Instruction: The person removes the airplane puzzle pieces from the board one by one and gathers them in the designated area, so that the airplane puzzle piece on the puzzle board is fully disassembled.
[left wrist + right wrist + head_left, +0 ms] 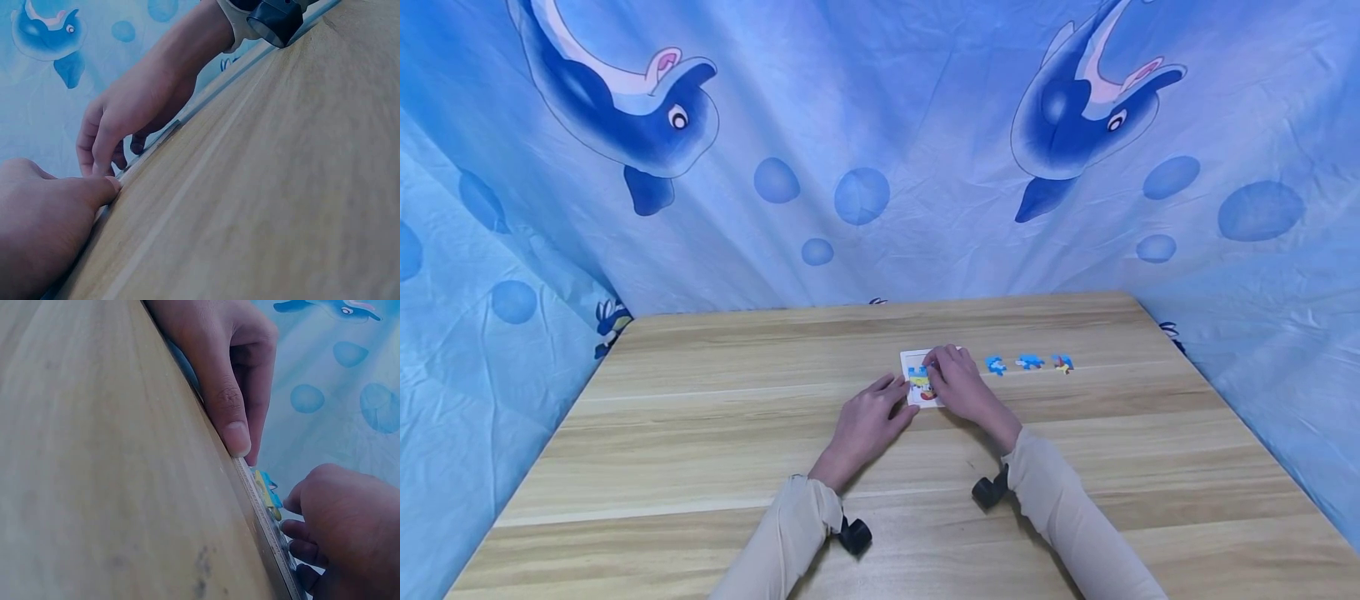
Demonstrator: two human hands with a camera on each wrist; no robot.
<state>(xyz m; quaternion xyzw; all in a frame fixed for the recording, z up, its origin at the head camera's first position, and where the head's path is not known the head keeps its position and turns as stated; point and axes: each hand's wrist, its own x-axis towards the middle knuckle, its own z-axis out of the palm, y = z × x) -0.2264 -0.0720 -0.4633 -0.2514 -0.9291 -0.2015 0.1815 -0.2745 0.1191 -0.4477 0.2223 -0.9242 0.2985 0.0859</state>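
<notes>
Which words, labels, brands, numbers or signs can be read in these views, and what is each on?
No text can be read in any view.
Puzzle board: partly hidden by the right hand; too small to tell.
Loose pieces: coloured print, too small to tell.
Backdrop: drawings only.
Wrist cameras: no legible mark.

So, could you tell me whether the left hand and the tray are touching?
Touching. The right wrist view shows the left hand at the tray, the thumb resting its tip against the edge with no visible gap.
</notes>
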